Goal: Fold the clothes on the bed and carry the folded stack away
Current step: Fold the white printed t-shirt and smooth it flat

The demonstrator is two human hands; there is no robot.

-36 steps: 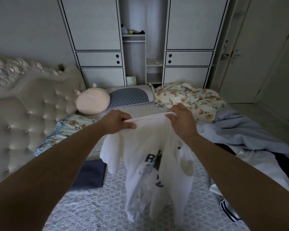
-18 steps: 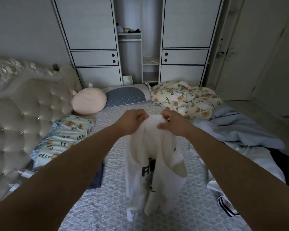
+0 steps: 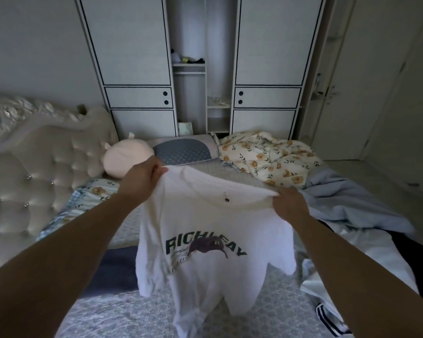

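A white T-shirt (image 3: 205,228) with a dark printed logo hangs spread out in the air above the bed (image 3: 122,318). My left hand (image 3: 142,179) pinches its top edge at the left shoulder. My right hand (image 3: 288,203) grips the top edge at the right shoulder. A folded dark blue garment (image 3: 112,269) lies flat on the bed to the left, partly hidden behind the shirt. More unfolded clothes, white with dark stripes (image 3: 327,311) and a black piece (image 3: 415,259), lie at the right.
A light blue sheet (image 3: 352,198) and a floral quilt (image 3: 266,157) are bunched at the far right of the bed. A pink plush (image 3: 125,159) and grey pillow (image 3: 183,151) lie by the tufted headboard (image 3: 34,172). A wardrobe (image 3: 200,69) stands behind, a door (image 3: 376,81) at right.
My hands, close together half a second ago, have moved apart along the shirt's top edge. The bunched shirt has opened out flat, showing its print.
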